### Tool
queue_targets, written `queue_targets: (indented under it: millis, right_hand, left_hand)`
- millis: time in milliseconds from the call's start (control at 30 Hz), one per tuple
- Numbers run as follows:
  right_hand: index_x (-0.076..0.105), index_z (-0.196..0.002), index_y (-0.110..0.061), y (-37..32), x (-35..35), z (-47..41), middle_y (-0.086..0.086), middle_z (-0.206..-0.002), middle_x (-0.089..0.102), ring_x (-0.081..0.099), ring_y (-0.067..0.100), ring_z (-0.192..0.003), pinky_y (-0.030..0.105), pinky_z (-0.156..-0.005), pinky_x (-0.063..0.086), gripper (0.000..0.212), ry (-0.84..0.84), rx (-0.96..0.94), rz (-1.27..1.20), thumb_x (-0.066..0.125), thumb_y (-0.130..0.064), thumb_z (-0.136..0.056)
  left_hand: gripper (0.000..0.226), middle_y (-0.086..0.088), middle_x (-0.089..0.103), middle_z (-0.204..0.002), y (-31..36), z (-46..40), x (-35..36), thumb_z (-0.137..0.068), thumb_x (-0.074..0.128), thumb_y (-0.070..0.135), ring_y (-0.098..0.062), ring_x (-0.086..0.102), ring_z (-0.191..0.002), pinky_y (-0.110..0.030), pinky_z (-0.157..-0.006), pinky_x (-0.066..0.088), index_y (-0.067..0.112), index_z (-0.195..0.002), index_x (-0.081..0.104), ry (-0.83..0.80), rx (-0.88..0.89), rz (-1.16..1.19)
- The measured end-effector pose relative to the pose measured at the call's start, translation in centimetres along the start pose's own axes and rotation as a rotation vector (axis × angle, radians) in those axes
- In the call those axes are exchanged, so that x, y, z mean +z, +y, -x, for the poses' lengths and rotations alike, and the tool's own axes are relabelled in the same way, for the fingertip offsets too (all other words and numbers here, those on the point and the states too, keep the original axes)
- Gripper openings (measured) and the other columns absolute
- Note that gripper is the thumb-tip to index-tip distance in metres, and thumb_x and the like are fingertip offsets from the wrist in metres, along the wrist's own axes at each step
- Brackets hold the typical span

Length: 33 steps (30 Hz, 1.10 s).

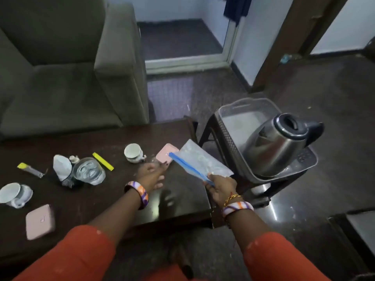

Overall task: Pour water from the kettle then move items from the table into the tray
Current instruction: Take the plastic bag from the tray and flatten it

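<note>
Head view: we see a clear zip bag point(199, 162) pinched by its blue seal in the right hand point(221, 188), angled toward the tray point(225, 130), likely its next stop.
Left hand point(151, 175): fingers spread, empty, reaching over the table point(182, 191) toward a pink pad point(165, 154).
Kettle point(278, 145): resting tilted in the tray.
Count: we tally two cups, two pink pads, two yellow items, one glass.

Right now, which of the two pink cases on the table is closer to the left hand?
The pink case at the far right of the table, just past the left hand. The other pink case lies at the near left edge, well away.
</note>
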State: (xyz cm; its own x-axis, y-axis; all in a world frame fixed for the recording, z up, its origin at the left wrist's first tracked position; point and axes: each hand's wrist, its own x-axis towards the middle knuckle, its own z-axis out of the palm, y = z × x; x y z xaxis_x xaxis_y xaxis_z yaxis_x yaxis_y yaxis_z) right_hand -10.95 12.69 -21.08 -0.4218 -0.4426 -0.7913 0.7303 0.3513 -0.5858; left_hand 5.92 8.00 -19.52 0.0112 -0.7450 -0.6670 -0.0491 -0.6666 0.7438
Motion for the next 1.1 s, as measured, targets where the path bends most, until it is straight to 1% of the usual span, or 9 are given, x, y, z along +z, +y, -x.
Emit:
queue_targets:
  millis: [167,267,400,533,667,767,867,1000,1100]
  right_hand:
    - [0.041,-0.128,-0.005,9.3,1.0,-6.7,0.021,-0.128,0.056,0.063,0.033,-0.097,0.029,-0.054,0.056,0.051,0.225,0.083,-0.101,0.063,-0.007,-0.082]
    - [0.043,-0.122,-0.001,13.1,1.3,-8.9,0.017,-0.113,0.059,0.063,0.029,-0.086,0.02,-0.039,0.052,0.039,0.211,0.158,-0.22,0.059,-0.006,-0.087]
    - [0.051,-0.125,0.004,14.3,1.9,-9.3,0.019,-0.114,0.06,0.06,0.02,-0.074,0.018,-0.042,0.053,0.041,-0.016,0.35,-0.141,0.058,-0.013,-0.088]
    - [0.054,-0.11,-0.004,13.1,1.0,-9.6,0.013,-0.099,0.056,0.059,0.027,-0.099,0.035,-0.083,0.051,0.029,-0.157,0.557,0.213,0.058,-0.023,-0.088]
    - [0.041,-0.127,0.005,11.9,0.4,-8.0,0.02,-0.104,0.059,0.055,0.034,-0.117,0.046,-0.096,0.043,0.045,-0.165,0.629,0.312,0.056,-0.016,-0.09]
    - [0.046,-0.12,0.006,11.6,0.7,-5.9,0.019,-0.099,0.06,0.06,0.03,-0.092,0.038,-0.084,0.053,0.034,-0.179,0.629,0.347,0.051,-0.014,-0.093]
    - [0.052,-0.077,0.001,11.9,1.8,-3.4,0.012,-0.075,0.052,0.053,0.021,-0.067,0.028,-0.06,0.058,0.021,-0.217,0.56,0.42,0.047,-0.011,-0.095]
    - [0.052,-0.071,-0.003,13.4,4.7,1.0,0.01,-0.071,0.052,0.054,0.018,-0.063,0.023,-0.037,0.051,0.023,-0.31,0.465,0.543,0.047,-0.007,-0.094]
    - [0.052,-0.07,-0.002,15.6,7.6,4.9,0.01,-0.071,0.051,0.055,0.018,-0.062,0.022,-0.036,0.051,0.025,-0.401,0.432,0.621,0.046,-0.005,-0.094]
  left_hand:
    - [0.011,0.0,0.058,-0.09,-5.8,-3.2,2.6,-0.091,0.052,0.022,-0.012,0.053,-0.076,-0.021,-0.062,0.044,0.021,-0.101,0.055,-0.209,-0.159,-0.163]
    - [0.025,0.001,0.057,-0.094,-8.2,-6.0,3.8,-0.091,0.052,0.025,-0.017,0.054,-0.087,-0.022,-0.067,0.044,0.028,-0.115,0.053,-0.244,-0.23,-0.107]
    - [0.036,-0.014,0.065,-0.082,-11.2,-10.3,3.2,-0.084,0.06,0.0,-0.014,0.06,-0.061,-0.017,-0.053,0.047,0.004,-0.119,0.057,-0.069,-0.185,-0.306]
    - [0.043,-0.018,0.063,-0.124,-11.5,-11.9,2.0,-0.079,0.063,0.004,-0.029,0.06,-0.112,-0.032,-0.099,0.047,0.005,-0.122,0.059,0.002,-0.008,-0.641]
    - [0.039,-0.013,0.06,-0.129,-9.8,-10.6,0.9,-0.084,0.06,0.016,-0.026,0.055,-0.12,-0.027,-0.101,0.04,0.007,-0.122,0.059,-0.024,0.075,-0.772]
    - [0.029,-0.015,0.067,-0.115,-9.1,-8.7,-0.7,-0.082,0.059,0.015,-0.029,0.06,-0.11,-0.028,-0.094,0.045,0.006,-0.109,0.065,-0.003,0.096,-0.769]
    - [0.025,-0.005,0.068,-0.105,-9.0,-6.0,-3.6,-0.081,0.061,0.013,-0.015,0.064,-0.097,-0.012,-0.079,0.042,0.009,-0.106,0.067,0.012,0.082,-0.641]
    - [0.026,-0.005,0.063,-0.085,-9.1,-1.3,-9.4,-0.085,0.056,0.003,0.014,0.057,-0.044,-0.003,-0.041,0.041,-0.001,-0.109,0.064,0.043,0.075,-0.482]
    - [0.025,-0.018,0.068,-0.09,-8.6,2.1,-15.1,-0.086,0.054,-0.002,-0.004,0.066,-0.065,-0.016,-0.058,0.046,-0.009,-0.109,0.062,0.113,0.087,-0.454]
